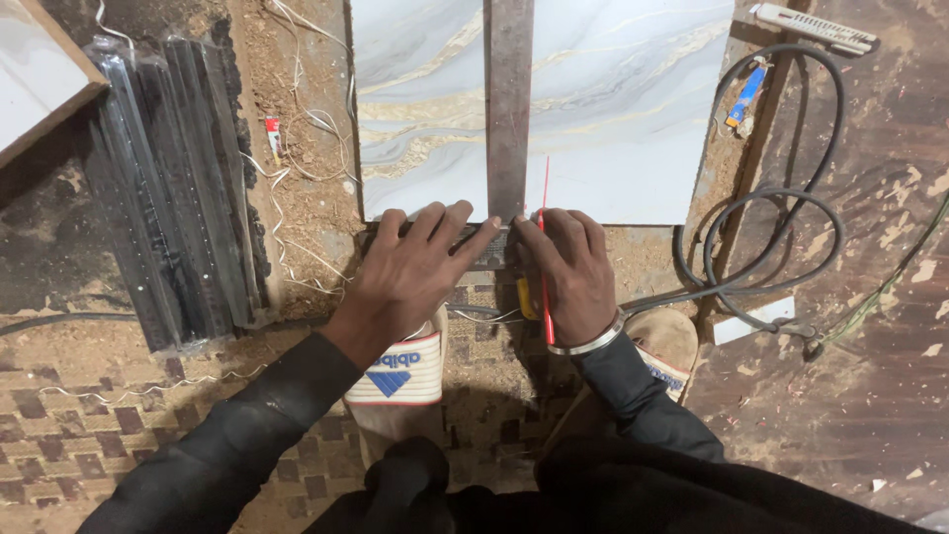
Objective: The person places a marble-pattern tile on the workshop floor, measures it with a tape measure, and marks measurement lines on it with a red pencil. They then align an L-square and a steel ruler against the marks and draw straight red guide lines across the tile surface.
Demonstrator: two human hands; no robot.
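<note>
Right hand (571,272) is curled around a thin red pencil (544,267), fingers pinched together on it near the top, the shaft running down past the wrist w/ a silver bangle (591,344) around it. Pencil tip sits right at the near edge of the marble-look sheet (613,109), just beside the metal square (509,109). A fine red line runs up the sheet from that tip, parallel to the blade.

Left hand (415,272) is flat and spread, fingers fanned out, pressing down on the square's stock along the sheet's near edge. Index finger reaches toward the right hand; the two hands are almost touching at the blade's base. Something yellow shows just under the right hand — can't tell what it is.

The square's long blade runs straight up the middle of the sheet, away from the person. Sheet is grey-white w/ gold veins, lying flat on the floor.

Below the hands: a white sandal (405,381) w/ blue marks under the left forearm, another sandal (667,346) by the right wrist. Both sleeves dark.

Further out: black cable (781,198) looped to the right of the sheet, utility knife (816,28) at top right, small blue tool (746,97) beside the cable. Left side: bundle of black strips in clear wrap (168,188), thin white wire (297,129) tangled over sawdust, a small red-and-white tube (273,136). Woven mat (119,435) bottom left.
</note>
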